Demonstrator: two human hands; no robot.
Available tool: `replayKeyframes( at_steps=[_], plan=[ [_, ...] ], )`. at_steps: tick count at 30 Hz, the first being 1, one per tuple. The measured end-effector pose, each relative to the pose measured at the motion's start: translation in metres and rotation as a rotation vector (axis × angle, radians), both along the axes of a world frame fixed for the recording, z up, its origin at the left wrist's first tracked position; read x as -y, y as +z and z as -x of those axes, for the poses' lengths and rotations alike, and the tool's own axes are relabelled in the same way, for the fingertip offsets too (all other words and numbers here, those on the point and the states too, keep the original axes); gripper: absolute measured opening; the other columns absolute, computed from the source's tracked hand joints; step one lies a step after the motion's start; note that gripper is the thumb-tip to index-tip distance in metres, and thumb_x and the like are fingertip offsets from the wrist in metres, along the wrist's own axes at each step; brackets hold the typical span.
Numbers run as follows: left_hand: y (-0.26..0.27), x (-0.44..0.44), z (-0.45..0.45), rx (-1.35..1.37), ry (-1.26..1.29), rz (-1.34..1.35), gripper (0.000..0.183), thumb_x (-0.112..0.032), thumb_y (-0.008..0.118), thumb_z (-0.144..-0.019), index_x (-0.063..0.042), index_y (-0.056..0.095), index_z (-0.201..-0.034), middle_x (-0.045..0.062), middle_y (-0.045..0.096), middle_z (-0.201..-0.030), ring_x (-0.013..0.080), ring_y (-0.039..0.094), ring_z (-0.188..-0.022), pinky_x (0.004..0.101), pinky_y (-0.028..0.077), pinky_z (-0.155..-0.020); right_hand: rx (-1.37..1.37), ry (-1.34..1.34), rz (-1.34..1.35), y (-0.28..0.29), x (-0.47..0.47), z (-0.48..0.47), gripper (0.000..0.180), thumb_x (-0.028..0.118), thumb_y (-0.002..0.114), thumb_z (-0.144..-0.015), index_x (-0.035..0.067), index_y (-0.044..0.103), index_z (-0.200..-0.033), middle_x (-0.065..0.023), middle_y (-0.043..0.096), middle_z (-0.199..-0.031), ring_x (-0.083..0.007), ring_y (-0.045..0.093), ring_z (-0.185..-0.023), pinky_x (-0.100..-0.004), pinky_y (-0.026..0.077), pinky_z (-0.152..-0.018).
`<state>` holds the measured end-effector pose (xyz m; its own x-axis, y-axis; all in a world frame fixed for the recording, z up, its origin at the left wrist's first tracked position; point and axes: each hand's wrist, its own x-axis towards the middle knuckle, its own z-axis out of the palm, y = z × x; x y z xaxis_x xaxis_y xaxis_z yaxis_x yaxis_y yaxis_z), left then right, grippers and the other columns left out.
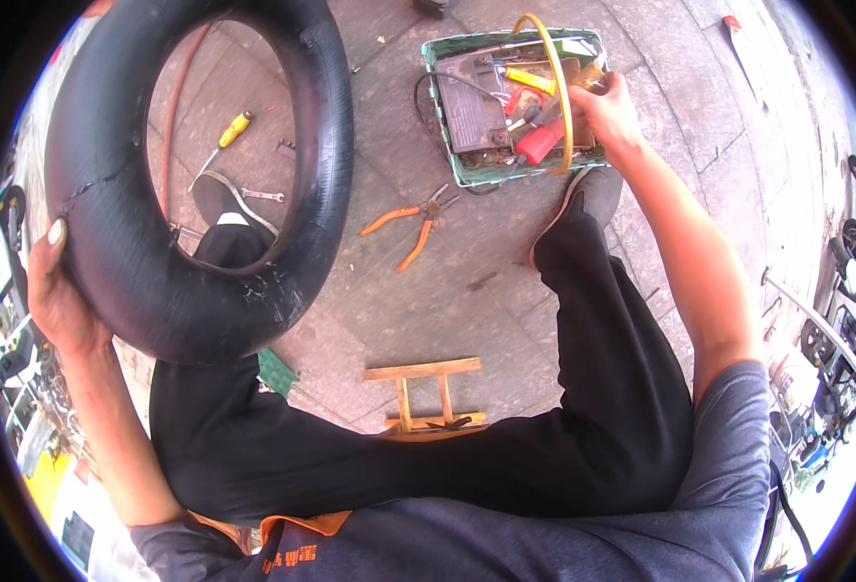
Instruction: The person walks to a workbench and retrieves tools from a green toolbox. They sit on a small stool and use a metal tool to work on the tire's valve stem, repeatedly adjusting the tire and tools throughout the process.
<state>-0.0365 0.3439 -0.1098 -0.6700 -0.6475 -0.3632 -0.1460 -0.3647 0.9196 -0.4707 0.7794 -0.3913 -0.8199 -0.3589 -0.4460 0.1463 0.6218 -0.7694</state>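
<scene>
An inflated black rubber inner tube (100, 247) stands tilted over my left leg, with a dark seam or crack line across its left side. My left hand (64, 298) grips its lower left edge, thumb on the rubber. On the right, my right hand (611, 116) reaches into a green woven plastic basket (464, 176) under its yellow handle (565, 102). Its fingertips are at a small amber-brown item (589, 76), partly hidden. Inside the basket lie a grey battery (469, 105), a yellow tube-like item (530, 80) and a red-handled tool (541, 140).
Orange-handled pliers (428, 214) lie open on the paving between my feet. Through the tube's hole show a yellow-handled screwdriver (233, 132), a wrench (262, 196) and a reddish hose (178, 109). A small wooden stool (422, 369) is below my legs. Parked two-wheelers (839, 320) line the right side.
</scene>
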Motion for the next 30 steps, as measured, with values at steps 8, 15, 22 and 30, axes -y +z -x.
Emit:
replayKeyframes(
  at_steps=[8, 15, 22, 30],
  plan=[
    [-0.001, 0.001, 0.001, 0.02, 0.045, 0.056, 0.04, -0.023, 0.051, -0.107, 0.004, 0.065, -0.133, 0.019, 0.07, -0.134, 0.0312, 0.067, -0.125, 0.0463, 0.049, -0.115, 0.294, 0.106, 0.234, 0.055, -0.066, 0.016, 0.051, 0.019, 0.082, -0.086, 0.002, 0.057, -0.127, -0.0056, 0.067, -0.1, -0.0126, 0.066, -0.082, -0.029, 0.056, -0.078],
    [0.002, 0.0, 0.007, 0.021, 0.013, 0.024, 0.04, -0.023, 0.052, -0.107, 0.003, 0.065, -0.133, 0.019, 0.07, -0.135, 0.032, 0.066, -0.125, 0.0471, 0.049, -0.116, 0.502, 0.434, 0.249, 0.112, -0.085, -0.007, 0.076, -0.001, 0.08, -0.081, 0.008, 0.05, -0.15, -0.0006, 0.063, -0.103, -0.0097, 0.06, -0.087, -0.0291, 0.053, -0.079],
    [0.006, -0.005, 0.013, -0.004, -0.045, -0.02, 0.037, -0.02, 0.054, -0.106, 0.003, 0.066, -0.132, 0.018, 0.07, -0.133, 0.0307, 0.067, -0.124, 0.0465, 0.05, -0.114, -0.147, 1.456, -0.261, 0.13, -0.03, -0.063, 0.059, 0.021, 0.085, -0.071, 0.008, 0.06, -0.122, -0.0136, 0.07, -0.108, -0.0333, 0.073, -0.101, -0.0447, 0.059, -0.083],
    [0.002, -0.013, 0.026, 0.022, -0.037, 0.011, 0.036, -0.019, 0.053, -0.106, 0.003, 0.065, -0.132, 0.017, 0.072, -0.129, 0.03, 0.068, -0.12, 0.0443, 0.052, -0.111, -0.389, 1.767, -0.466, 0.012, 0.009, -0.154, 0.056, 0.021, 0.078, -0.083, 0.007, 0.06, -0.134, -0.0168, 0.07, -0.12, -0.0335, 0.075, -0.105, -0.0451, 0.061, -0.082]
  ],
)
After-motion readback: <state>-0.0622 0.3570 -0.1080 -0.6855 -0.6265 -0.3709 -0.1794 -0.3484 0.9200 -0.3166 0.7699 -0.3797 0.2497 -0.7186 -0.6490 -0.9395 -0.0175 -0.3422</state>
